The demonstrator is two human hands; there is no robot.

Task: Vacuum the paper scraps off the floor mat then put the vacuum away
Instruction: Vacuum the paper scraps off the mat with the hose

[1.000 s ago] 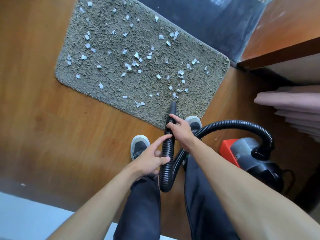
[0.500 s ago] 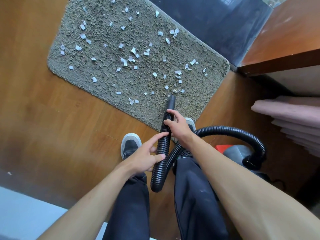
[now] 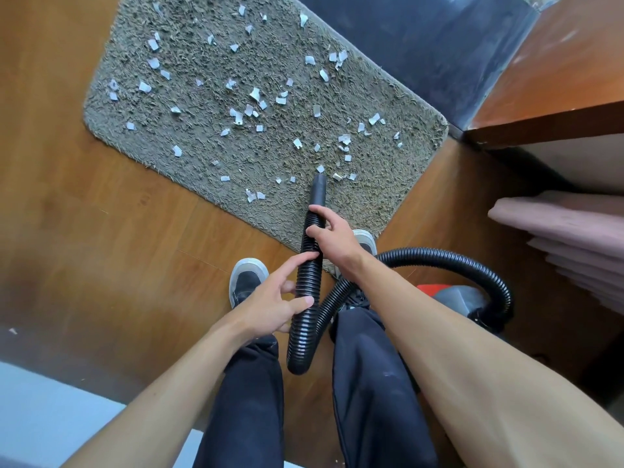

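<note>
Nozzle point(image 3: 318, 189) advanced onto mat point(image 3: 202, 138); right hand point(image 3: 334, 236) grips hose point(image 3: 305, 298), left hand point(image 3: 270, 307) pinches it.

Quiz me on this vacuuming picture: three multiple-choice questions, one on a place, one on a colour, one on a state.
1. The nozzle points at: A the mat; B bare wood floor; C the shelf.
2. The hose is: A red; B black; C white.
3. The right hand: A hangs free; B rests on the mat; C grips the hose.
Answers: 1 A, its tip lies over the mat among paper scraps. 2 B, its ribbed length is black. 3 C, it wraps round the hose behind the nozzle.
</note>
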